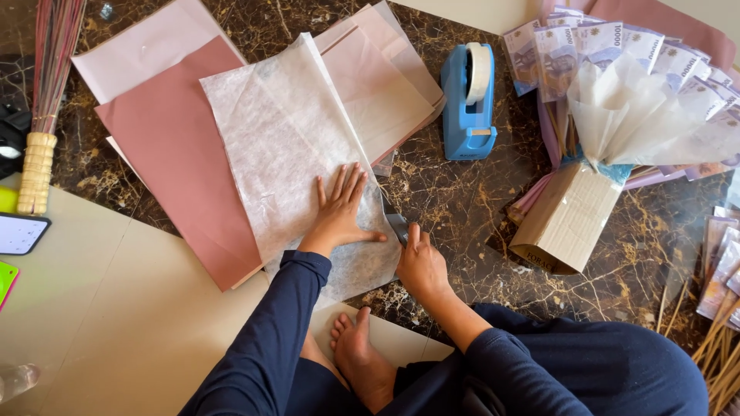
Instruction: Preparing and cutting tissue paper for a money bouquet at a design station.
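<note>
My left hand [339,209] lies flat, fingers spread, on a sheet of white fibrous wrapping paper [285,139] that covers a dusty-pink sheet [173,146] on the dark marble floor. My right hand [420,266] is closed around a pair of scissors [396,225]. Their blades sit at the white sheet's right edge, beside my left thumb. More pale pink sheets [381,81] lie behind, partly under the white one.
A blue tape dispenser [468,100] stands just beyond the paper. At the right, a bouquet of folded banknotes [617,54] with white paper rests on a cardboard box [566,219]. A broom [42,108] and a phone [21,233] lie at the left. My bare foot [358,354] is tucked below.
</note>
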